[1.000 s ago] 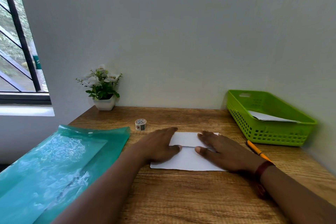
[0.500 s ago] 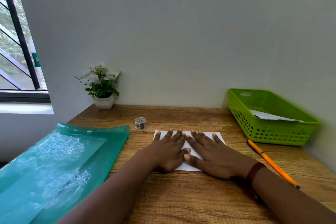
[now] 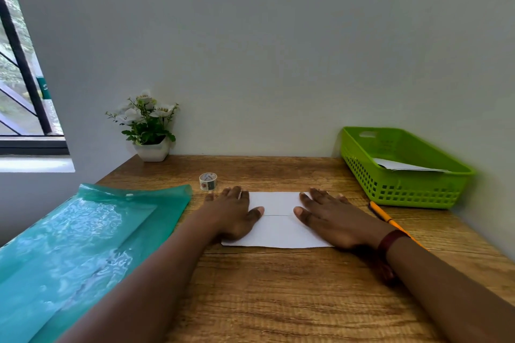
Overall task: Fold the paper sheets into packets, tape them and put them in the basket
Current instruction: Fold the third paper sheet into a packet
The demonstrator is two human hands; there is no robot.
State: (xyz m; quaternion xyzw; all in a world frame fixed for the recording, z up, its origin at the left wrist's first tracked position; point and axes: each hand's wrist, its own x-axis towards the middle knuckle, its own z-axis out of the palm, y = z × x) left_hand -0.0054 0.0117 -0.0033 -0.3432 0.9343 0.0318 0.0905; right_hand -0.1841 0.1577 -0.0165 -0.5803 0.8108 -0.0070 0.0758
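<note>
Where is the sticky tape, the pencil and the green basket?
Tape roll (image 3: 208,181), head view, on its patterned outer side.
Pencil (image 3: 382,215), head view, on the orange shaft beside the right hand.
Green basket (image 3: 418,193), head view, on its near slotted wall.

The left hand (image 3: 232,213) lies flat over the left end of the white paper (image 3: 280,224), the right hand (image 3: 333,217) over its right end, so both side edges are hidden. Past the right wrist, the pencil (image 3: 382,214) slips under the arm. In the basket (image 3: 401,189), beyond the right hand, the wall covers most of a paper. The folder (image 3: 83,245) left of the left arm runs off the frame.
</note>
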